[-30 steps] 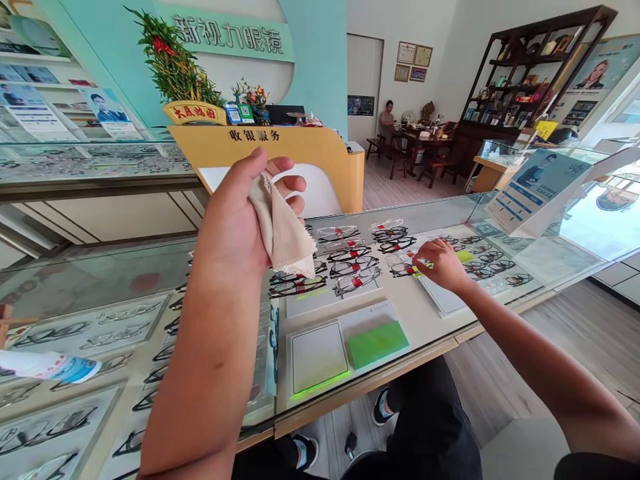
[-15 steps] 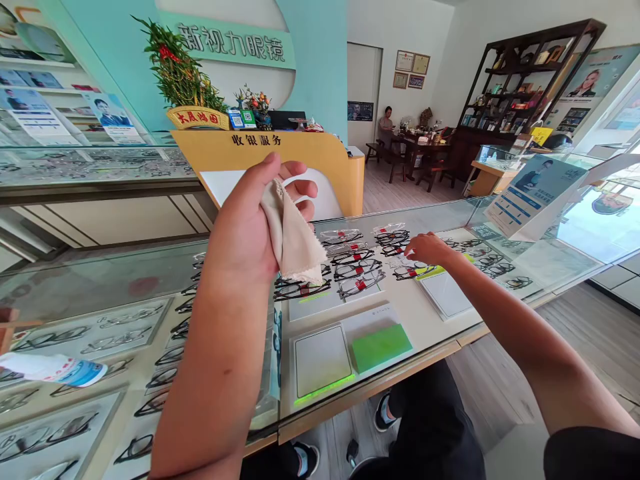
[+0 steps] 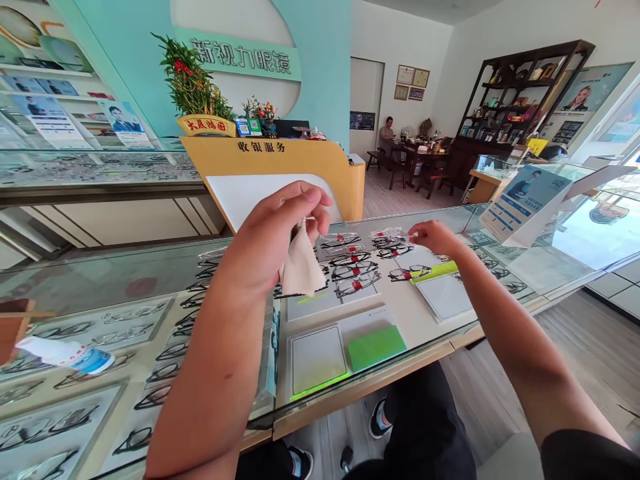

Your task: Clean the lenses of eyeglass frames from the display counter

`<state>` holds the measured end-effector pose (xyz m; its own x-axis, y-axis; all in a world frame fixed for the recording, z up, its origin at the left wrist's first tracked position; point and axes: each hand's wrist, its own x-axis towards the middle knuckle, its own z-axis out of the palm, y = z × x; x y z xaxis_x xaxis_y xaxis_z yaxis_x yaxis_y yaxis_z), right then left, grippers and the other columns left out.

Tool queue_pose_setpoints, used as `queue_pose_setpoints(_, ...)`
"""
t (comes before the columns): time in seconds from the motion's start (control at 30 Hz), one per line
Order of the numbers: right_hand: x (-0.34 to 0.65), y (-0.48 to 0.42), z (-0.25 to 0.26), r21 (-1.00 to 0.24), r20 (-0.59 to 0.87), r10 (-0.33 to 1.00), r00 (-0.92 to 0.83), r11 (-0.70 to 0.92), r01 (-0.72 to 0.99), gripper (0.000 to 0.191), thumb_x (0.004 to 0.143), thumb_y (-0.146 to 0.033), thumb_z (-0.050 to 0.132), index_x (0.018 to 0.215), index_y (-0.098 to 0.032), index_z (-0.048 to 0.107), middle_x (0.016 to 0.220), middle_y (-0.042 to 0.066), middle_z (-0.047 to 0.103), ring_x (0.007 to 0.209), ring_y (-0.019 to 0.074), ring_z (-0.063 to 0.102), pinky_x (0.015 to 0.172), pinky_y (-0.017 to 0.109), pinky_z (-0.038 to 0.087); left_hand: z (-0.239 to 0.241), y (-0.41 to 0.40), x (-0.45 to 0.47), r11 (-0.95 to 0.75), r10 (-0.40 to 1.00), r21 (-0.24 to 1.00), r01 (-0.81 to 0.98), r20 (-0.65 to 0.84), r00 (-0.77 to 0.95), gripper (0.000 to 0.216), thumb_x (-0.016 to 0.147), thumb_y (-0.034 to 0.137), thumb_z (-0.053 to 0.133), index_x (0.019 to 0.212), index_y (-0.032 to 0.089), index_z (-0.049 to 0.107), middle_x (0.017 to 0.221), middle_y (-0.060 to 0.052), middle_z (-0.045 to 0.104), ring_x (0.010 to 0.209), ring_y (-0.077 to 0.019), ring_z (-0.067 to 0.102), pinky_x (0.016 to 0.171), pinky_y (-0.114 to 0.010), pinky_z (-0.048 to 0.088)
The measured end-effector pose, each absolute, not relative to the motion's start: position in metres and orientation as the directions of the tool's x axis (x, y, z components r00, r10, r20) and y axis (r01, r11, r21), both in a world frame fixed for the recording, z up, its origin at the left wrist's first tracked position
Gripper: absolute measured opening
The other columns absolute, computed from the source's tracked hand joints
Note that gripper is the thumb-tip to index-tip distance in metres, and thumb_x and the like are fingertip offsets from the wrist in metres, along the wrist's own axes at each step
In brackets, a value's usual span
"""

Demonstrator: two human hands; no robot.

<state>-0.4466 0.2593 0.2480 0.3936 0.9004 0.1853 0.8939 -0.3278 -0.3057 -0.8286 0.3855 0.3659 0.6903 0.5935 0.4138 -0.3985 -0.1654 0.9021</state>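
Note:
A cream cleaning cloth [image 3: 304, 267] with zigzag edges hangs from my left hand [image 3: 273, 237], which is raised over the counter with its fingers closed on the cloth. My right hand [image 3: 436, 238] reaches to the far side of the glass counter, its thumb and fingers drawn together. Its fingertips are at the end of a clear-framed pair of glasses [image 3: 387, 234]; whether they grip it is too small to tell. Nearer lie dark-framed glasses with a red tag [image 3: 410, 273], and further rows of tagged glasses [image 3: 356, 270] spread between my hands.
A white spray bottle [image 3: 75, 355] lies at the left. The glass counter [image 3: 150, 287] has display boards and a green block [image 3: 376, 347]. A folded advertising card [image 3: 525, 200] stands at the right. Beyond is a yellow cash desk [image 3: 320, 153]; a person [image 3: 387, 133] sits at the back.
My left hand has turned palm-down and closed over the cloth, lowering a little. My right hand has moved slightly up and away, toward the clear-framed glasses. The view has shifted slightly.

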Motion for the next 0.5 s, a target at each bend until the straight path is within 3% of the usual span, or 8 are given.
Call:
queue_pose_setpoints(0.07, -0.465, 0.263, 0.256, -0.615, 0.304, 0.865, 0.399, -0.142, 0.775, 0.035, 0.094, -0.049, 0.069, 0.111, -0.021, 0.080, 0.076, 0.002, 0.079, 0.065, 0.0189, 0.066, 0.066, 0.032, 0.049, 0.361, 0.389, -0.825, -0.230, 0.606, 0.903, -0.364, 0.425, 0.672, 0.027, 0.086, 0.048, 0.081, 0.082, 0.022, 0.074, 0.063, -0.003, 0.058, 0.048, -0.0114, 0.039, 0.045, -0.026, 0.021)
queue_pose_setpoints(0.13, -0.493, 0.272, 0.260, -0.807, 0.407, 0.834, 0.372, 0.138, 0.574, 0.034, 0.089, -0.049, 0.077, 0.110, -0.022, 0.077, 0.078, 0.002, 0.080, 0.069, 0.0199, 0.071, 0.074, 0.035, 0.056, 0.350, 0.398, -0.818, -0.252, 0.633, 0.911, -0.326, 0.410, 0.656, 0.029, 0.086, 0.049, 0.081, 0.081, 0.022, 0.073, 0.062, -0.002, 0.058, 0.048, -0.0116, 0.039, 0.045, -0.026, 0.021)
queue_pose_setpoints(0.27, -0.560, 0.296, 0.261, -0.801, 0.556, 0.782, 0.281, 0.415, 0.432, 0.024, 0.094, -0.043, 0.076, 0.113, -0.026, 0.076, 0.084, 0.000, 0.080, 0.086, 0.0218, 0.078, 0.094, 0.040, 0.059, 0.308, 0.424, -0.809, -0.268, 0.686, 0.941, -0.207, 0.338, 0.644, 0.037, 0.086, 0.057, 0.081, 0.083, 0.021, 0.072, 0.067, -0.001, 0.061, 0.055, -0.0129, 0.046, 0.048, -0.025, 0.030)
queue_pose_setpoints(0.5, -0.625, 0.339, 0.238, -0.706, 0.677, 0.710, 0.192, 0.554, 0.442, 0.019, 0.103, -0.032, 0.062, 0.112, -0.029, 0.078, 0.104, 0.002, 0.083, 0.102, 0.0226, 0.077, 0.099, 0.040, 0.059, 0.229, 0.440, -0.814, -0.202, 0.787, 0.950, -0.238, 0.302, 0.539, 0.047, 0.085, 0.066, 0.081, 0.093, 0.020, 0.078, 0.089, -0.005, 0.077, 0.061, -0.0124, 0.049, 0.057, -0.028, 0.038)
